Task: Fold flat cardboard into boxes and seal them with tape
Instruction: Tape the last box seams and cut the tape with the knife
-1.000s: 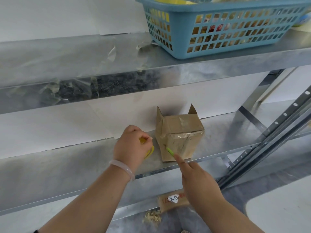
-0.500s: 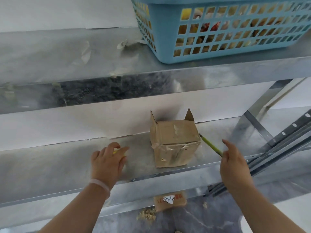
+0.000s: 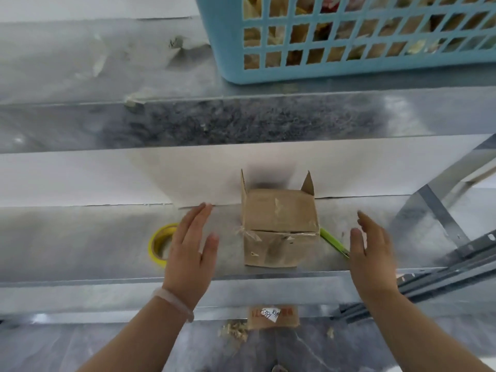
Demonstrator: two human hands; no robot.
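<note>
A small brown cardboard box (image 3: 279, 224) stands on the metal shelf (image 3: 80, 242), its front seam taped and two flaps sticking up at the back. My left hand (image 3: 192, 248) hovers open to the left of the box, fingers straight, apart from it. My right hand (image 3: 371, 253) is open on the box's right side, also not touching. A yellow tape roll (image 3: 161, 244) lies flat on the shelf, partly behind my left hand. A green utility knife (image 3: 334, 241) lies between the box and my right hand.
A blue plastic basket (image 3: 349, 68) full of items sits on the upper shelf (image 3: 107, 76), with tape scraps stuck near its edge. Slanted metal braces (image 3: 440, 224) stand at the right. A cardboard piece with a white label (image 3: 272, 315) lies on the floor below.
My left hand let go of the tape roll and my right hand put down the green knife. Both hands now sit open on either side of the box. The camera moved closer.
</note>
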